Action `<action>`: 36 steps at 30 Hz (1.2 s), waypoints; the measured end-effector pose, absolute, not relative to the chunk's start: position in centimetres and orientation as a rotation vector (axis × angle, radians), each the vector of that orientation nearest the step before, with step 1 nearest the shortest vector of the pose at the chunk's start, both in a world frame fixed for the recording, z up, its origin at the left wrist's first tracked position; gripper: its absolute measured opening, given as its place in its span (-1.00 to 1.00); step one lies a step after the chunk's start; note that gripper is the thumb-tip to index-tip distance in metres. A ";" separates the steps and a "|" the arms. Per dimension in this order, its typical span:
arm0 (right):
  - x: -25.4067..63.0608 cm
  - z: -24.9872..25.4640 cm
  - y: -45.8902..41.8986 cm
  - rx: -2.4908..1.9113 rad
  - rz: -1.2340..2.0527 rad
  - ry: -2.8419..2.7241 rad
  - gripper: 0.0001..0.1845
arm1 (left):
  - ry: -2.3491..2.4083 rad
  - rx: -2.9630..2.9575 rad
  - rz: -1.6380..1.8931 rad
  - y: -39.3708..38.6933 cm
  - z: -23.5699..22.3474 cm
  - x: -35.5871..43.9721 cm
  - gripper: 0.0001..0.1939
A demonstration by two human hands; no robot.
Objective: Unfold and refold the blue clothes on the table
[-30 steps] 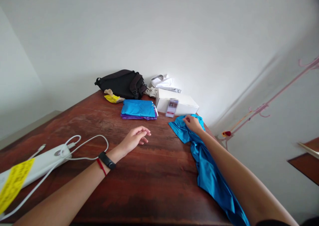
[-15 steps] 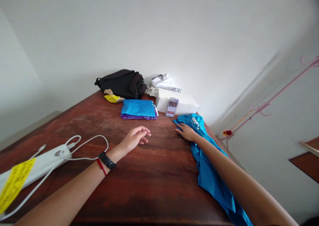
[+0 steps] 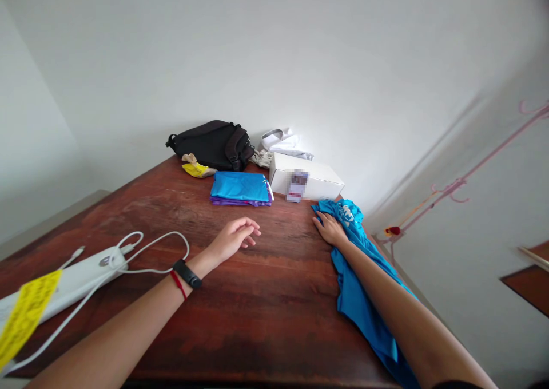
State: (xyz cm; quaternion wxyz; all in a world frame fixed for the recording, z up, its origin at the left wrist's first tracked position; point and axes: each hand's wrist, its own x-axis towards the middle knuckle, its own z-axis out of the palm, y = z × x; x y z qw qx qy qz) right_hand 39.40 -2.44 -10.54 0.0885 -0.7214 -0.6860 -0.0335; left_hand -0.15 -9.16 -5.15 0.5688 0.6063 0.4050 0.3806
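In the head view, the right hand (image 3: pixel 331 230) lies on the blue cloth (image 3: pixel 349 286) with its fingers (image 3: pixel 321 222) open, not gripping. The cloth lies along the tabletop (image 3: pixel 274 320) edge (it could slide off if pulled). The left hand (image 3: pixel 234 239) is open and empty.

A dark reddish-brown wooden table (image 3: pixel 266 320) carries a black bag (image 3: pixel 210 146) at its far corner, with a crumpled yellow cloth (image 3: pixel 195 170) just beside it. A folded blue-and-purple stack (image 3: pixel 239 186) sits near a white box (image 3: pixel 317 183). A blue satin garment (image 3: pixel 355 303) trails along the right edge. At left lies what looks like a white power strip (image 3: pixel 77 280), with a white cable (image 3: pixel 158 243) and a yellow tag (image 3: pixel 28 309).
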 end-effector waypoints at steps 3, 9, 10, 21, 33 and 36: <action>37.9 -9.2 -2.7 -2.095 -0.151 -2.040 -0.45 | 0.947 1.455 0.894 -9.0 -5.5 -0.2 -0.69; 29.9 -5.4 -1.1 -1.768 -0.119 -2.280 -0.64 | 0.924 1.561 0.875 -8.9 -6.4 0.0 -0.70; 28.0 -4.9 -0.7 -1.692 -0.102 -2.332 -0.64 | 0.931 1.572 0.869 -8.9 -6.5 0.0 -0.70; 14.1 -5.6 2.5 -1.431 -0.182 -2.336 -0.49 | 0.948 1.586 0.878 -9.0 -6.2 0.0 -0.73; 14.2 -4.0 2.1 -1.311 -0.090 -1.870 -0.74 | 0.950 1.420 0.919 -8.7 -6.2 0.0 -0.77; 14.7 -2.6 -0.2 -1.121 0.044 -1.781 -0.77 | 0.950 1.187 0.964 -8.6 -6.1 -0.2 -0.73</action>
